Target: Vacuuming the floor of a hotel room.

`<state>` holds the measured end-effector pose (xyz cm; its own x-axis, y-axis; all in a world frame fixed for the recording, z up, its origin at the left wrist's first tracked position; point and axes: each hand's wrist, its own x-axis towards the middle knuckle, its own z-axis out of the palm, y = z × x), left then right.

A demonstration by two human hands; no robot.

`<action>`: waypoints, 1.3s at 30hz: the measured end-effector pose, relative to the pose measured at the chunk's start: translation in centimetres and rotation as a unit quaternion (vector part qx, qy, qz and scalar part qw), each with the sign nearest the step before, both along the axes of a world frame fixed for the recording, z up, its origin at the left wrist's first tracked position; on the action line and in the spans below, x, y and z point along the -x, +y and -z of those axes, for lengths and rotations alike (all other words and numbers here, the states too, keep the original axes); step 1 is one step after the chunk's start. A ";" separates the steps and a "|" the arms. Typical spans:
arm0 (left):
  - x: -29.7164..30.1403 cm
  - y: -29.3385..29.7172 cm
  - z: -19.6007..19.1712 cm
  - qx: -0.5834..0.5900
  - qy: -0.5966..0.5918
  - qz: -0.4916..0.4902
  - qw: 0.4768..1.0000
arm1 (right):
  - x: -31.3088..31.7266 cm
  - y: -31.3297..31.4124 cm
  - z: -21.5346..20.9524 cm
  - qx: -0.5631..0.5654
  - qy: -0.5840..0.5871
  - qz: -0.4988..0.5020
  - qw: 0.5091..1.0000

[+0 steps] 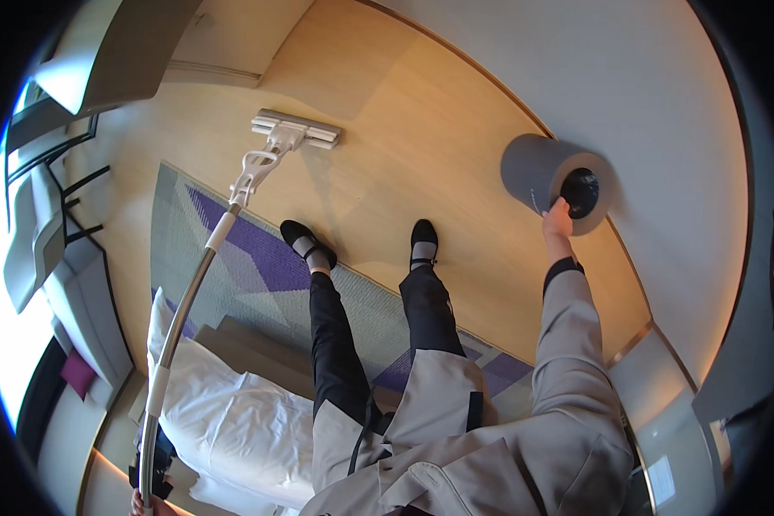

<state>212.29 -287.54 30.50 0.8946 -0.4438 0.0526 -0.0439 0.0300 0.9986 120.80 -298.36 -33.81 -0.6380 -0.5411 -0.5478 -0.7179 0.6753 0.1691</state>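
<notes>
Head: tan flr (387, 86), rug (370, 310), mop (222, 230)

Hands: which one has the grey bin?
The right hand: it grips the grey bin by its rim, while the left hand holds the mop pole.

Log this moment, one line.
left hand: gripping white silver-poled mop; right hand: gripping rim of grey cylindrical bin; bin: black-lined, beside pale wall; mop head: contact with tan smooth floor unclear

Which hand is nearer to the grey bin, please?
Right. The right hand grips the grey bin at its open end; the left hand is far away, on the mop handle.
</notes>
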 end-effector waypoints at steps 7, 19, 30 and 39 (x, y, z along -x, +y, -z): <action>9.9 -3.1 2.2 0.067 -0.056 0.055 0.995 | 1.4 1.2 -0.5 0.005 -0.011 0.039 0.999; 25.7 -5.2 0.8 0.023 -0.055 0.172 0.983 | -50.6 -14.3 -26.5 0.476 -0.550 -0.388 0.566; 21.0 -7.6 0.2 0.007 0.023 0.324 0.946 | -51.8 -14.3 -30.7 0.327 -0.499 -0.504 0.625; 8.6 -12.3 6.1 0.087 0.123 0.329 0.932 | -57.2 -16.6 -24.3 0.244 -0.325 -0.428 0.807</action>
